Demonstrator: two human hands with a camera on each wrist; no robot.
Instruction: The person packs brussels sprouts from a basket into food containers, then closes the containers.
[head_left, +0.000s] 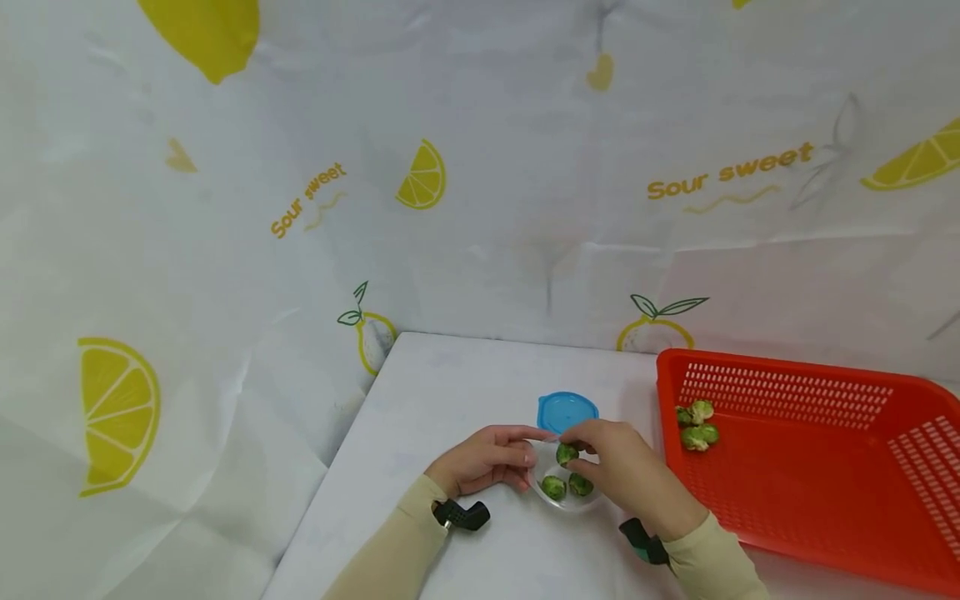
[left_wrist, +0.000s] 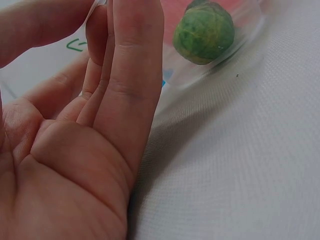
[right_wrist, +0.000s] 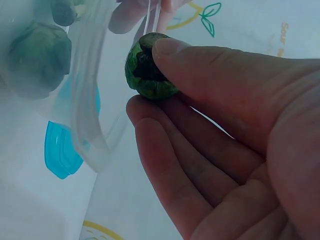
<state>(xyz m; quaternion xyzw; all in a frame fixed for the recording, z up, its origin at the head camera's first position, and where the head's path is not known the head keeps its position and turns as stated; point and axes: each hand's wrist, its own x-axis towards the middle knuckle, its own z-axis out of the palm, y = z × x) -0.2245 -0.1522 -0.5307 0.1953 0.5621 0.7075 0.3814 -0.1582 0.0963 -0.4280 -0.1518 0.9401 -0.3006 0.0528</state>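
A clear plastic bowl [head_left: 558, 506] stands on the white table, with two Brussels sprouts, one on the left [head_left: 553, 487] and one on the right [head_left: 580, 484], inside it. My left hand [head_left: 487, 462] holds the bowl's left rim between thumb and fingers; part of that grip lies beyond the left wrist view. Another Brussels sprout [right_wrist: 134, 75] is pinched between the thumb and fingertips of my right hand [head_left: 630, 471], over the bowl by its far rim. Through the bowl's wall, a sprout [left_wrist: 204, 35] shows in the left wrist view.
Just behind the bowl lies a blue lid [head_left: 567, 412]. To the right is a large red plastic basket [head_left: 825, 475] with several Brussels sprouts [head_left: 699, 437] in its left end. A lemon-printed sheet [head_left: 525, 167] hangs behind the table.
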